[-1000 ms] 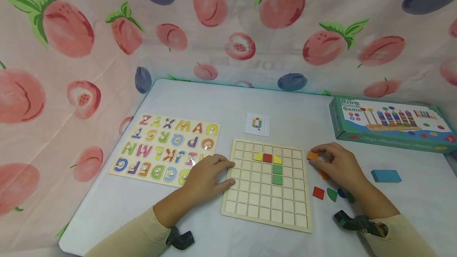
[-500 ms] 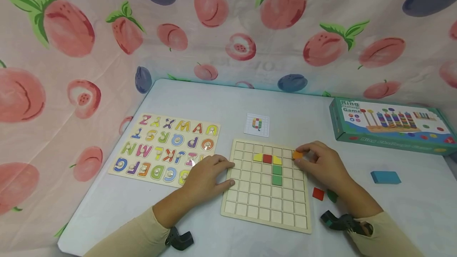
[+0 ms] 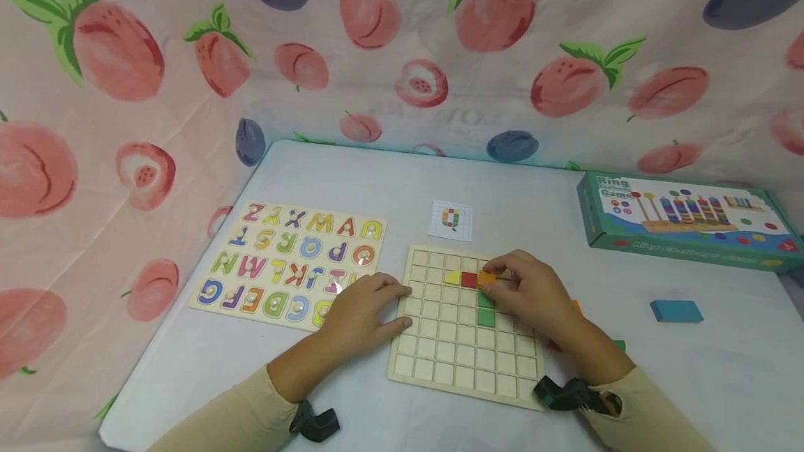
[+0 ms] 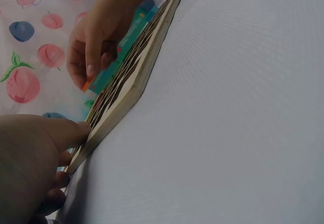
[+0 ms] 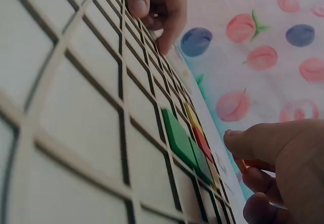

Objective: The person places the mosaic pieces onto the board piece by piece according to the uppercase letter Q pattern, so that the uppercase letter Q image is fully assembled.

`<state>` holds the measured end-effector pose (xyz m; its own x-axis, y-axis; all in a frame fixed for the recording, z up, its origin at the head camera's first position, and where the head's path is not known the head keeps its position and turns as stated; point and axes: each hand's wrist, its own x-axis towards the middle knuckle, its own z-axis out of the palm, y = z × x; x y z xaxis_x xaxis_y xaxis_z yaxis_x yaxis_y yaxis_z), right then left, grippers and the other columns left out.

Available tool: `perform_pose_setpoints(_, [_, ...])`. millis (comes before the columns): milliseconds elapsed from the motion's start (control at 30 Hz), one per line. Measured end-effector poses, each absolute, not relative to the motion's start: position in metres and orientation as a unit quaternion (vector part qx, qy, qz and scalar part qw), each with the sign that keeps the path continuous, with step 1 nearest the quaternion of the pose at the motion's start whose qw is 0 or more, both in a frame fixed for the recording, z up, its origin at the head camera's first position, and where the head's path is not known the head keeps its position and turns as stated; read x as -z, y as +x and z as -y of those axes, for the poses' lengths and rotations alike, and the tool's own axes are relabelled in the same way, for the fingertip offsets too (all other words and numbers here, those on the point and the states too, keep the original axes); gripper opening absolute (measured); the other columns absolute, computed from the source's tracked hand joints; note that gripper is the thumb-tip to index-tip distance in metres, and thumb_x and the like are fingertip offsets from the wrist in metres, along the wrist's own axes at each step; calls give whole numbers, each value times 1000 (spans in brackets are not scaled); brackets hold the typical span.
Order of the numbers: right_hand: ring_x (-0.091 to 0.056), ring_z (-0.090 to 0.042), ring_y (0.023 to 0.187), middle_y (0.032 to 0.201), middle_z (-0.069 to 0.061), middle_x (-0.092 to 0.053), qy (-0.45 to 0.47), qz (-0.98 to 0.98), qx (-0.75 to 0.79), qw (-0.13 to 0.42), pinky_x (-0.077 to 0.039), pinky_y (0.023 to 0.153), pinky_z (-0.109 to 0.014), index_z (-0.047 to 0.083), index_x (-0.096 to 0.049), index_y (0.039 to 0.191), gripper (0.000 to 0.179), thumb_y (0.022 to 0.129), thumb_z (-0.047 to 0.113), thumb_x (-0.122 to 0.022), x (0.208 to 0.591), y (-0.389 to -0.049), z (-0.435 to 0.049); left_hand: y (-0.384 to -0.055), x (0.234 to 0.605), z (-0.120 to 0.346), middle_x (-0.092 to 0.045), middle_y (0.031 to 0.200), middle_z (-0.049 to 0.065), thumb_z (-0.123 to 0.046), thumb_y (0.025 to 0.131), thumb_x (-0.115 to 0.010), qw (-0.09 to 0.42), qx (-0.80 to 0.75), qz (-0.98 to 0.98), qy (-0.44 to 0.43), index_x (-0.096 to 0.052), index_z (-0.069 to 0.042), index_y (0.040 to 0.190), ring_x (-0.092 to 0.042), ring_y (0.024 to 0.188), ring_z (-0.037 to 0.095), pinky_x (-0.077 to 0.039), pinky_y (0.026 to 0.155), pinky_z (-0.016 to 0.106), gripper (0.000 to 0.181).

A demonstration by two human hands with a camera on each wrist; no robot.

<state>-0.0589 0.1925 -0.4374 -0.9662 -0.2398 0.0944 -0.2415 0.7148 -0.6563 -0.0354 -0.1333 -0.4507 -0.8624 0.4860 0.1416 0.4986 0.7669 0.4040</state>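
Note:
My right hand (image 3: 534, 295) pinches an orange square piece (image 3: 486, 277) between thumb and fingers, over the upper part of a wooden grid board (image 3: 433, 368). Left of that piece lie a red square (image 3: 468, 280) and a yellow rounded-corner piece (image 3: 453, 277) in the grid. Below are two green squares (image 3: 486, 317), the upper one partly covered by my fingers. The right wrist view shows the held orange piece (image 5: 242, 165) above the board, beside the green squares (image 5: 178, 138). With fingers and thumb spread, my left hand (image 3: 364, 309) touches the board's left edge.
A small pattern card (image 3: 450, 220) lies behind the board. An alphabet peg puzzle (image 3: 292, 267) is at left, partly under my left hand. Right are a blue block (image 3: 676, 311) and a Ring Challenge Game box (image 3: 685, 222). Loose pieces, including an orange one (image 3: 576, 306), lie partly hidden by my right arm.
My right hand has carried the orange piece leftward from beside the board to above the grid, now covering the right yellow piece. My left hand has stayed at the board's edge.

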Motion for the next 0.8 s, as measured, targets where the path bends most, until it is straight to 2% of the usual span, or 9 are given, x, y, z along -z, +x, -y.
perform_pose_setpoints(167, [-52, -13, 75, 110, 6, -69, 142, 931, -335, -4, -45, 66, -30, 19, -79, 115, 27, 89, 22, -88, 440, -55, -172, -35, 452, 133, -68, 126, -6, -45, 91, -84, 12, 215, 940, -263, -75, -23, 133, -64, 113, 16, -55, 93, 36, 48])
perform_pose_setpoints(433, [-63, -12, 93, 111, 7, -70, 167, 936, -309, -4, -52, 79, -37, 21, -78, 115, 27, 90, 26, -88, 442, -49, -146, -36, 452, 134, -68, 125, -6, -45, 92, -84, 15, 214, 941, -263, -75, -23, 133, -64, 111, 15, -55, 91, 36, 48])
perform_pose_setpoints(800, [-68, -15, 102, 113, 7, -72, 161, 941, -297, -8, -55, 84, -42, 24, -79, 109, 24, 88, 27, -90, 444, -51, -141, -36, 453, 134, -68, 125, -6, -46, 91, -84, 20, 215, 939, -268, -75, -24, 133, -64, 111, 15, -55, 91, 36, 48])
